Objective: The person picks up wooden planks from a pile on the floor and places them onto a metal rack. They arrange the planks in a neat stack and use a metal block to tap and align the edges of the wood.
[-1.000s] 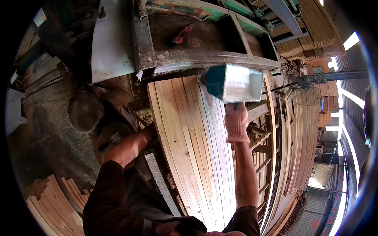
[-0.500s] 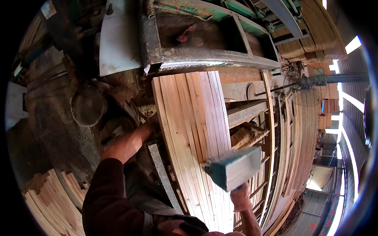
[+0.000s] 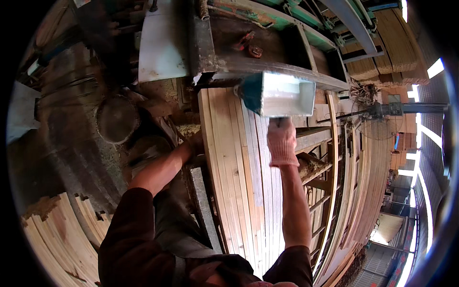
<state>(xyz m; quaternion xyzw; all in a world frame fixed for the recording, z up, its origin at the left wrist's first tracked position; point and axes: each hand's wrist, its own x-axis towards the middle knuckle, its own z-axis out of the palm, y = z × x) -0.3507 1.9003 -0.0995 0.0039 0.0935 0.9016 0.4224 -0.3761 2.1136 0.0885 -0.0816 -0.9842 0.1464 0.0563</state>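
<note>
Wooden boards (image 3: 232,158) run lengthwise up the centre, a blue box-shaped tool (image 3: 287,98) stretches crosswise at upper centre, narrow end leftward, gripped from below by the right hand (image 3: 282,141), the left hand's (image 3: 195,143) finger pose untellable.

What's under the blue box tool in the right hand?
Wooden strips run from the near side in under the blue box tool. It covers the far ends of the rightmost ones; those can't be seen, nor whether it touches the wood.
</note>
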